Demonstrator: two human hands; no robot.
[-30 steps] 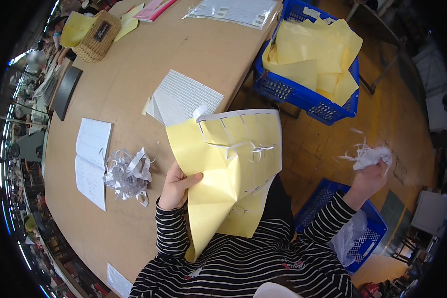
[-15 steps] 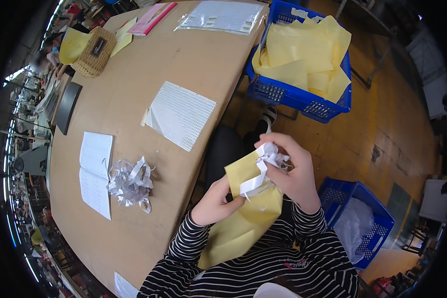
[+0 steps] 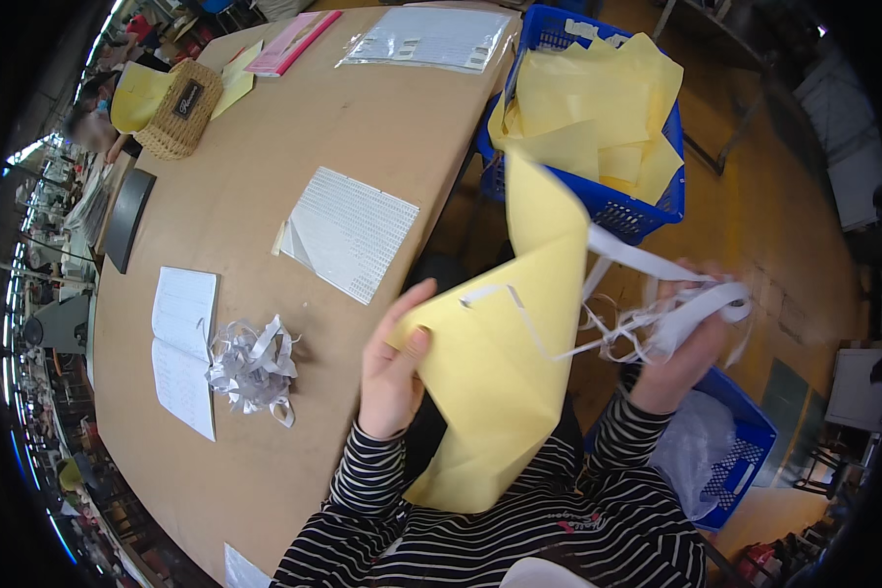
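My left hand [image 3: 394, 377] pinches the left edge of a large yellow sheet [image 3: 490, 382], thumb in front; whether it is paper or cloth I cannot tell. The sheet hangs over my lap, its upper part raised and folded. Off to the right, my right hand [image 3: 678, 372] is closed around a bundle of white ribbon strips [image 3: 704, 312], smeared by motion. A white strip runs from this bundle to the sheet's upper right edge. Thin white threads dangle between the two, and a narrow strip lies across the sheet's face.
On the brown table [image 3: 235, 206] at left lie a ribbon heap [image 3: 253, 365], an open notebook [image 3: 181, 358] and a printed sheet [image 3: 355, 233]. A wicker basket [image 3: 181, 122] stands farther back. A blue crate [image 3: 622, 211] holds yellow sheets; another blue crate [image 3: 750, 416] holds clear plastic.
My right hand has swung right with the white ribbons, away from the sheet. My left hand has moved left and up, and the yellow sheet is lifted and more spread out.
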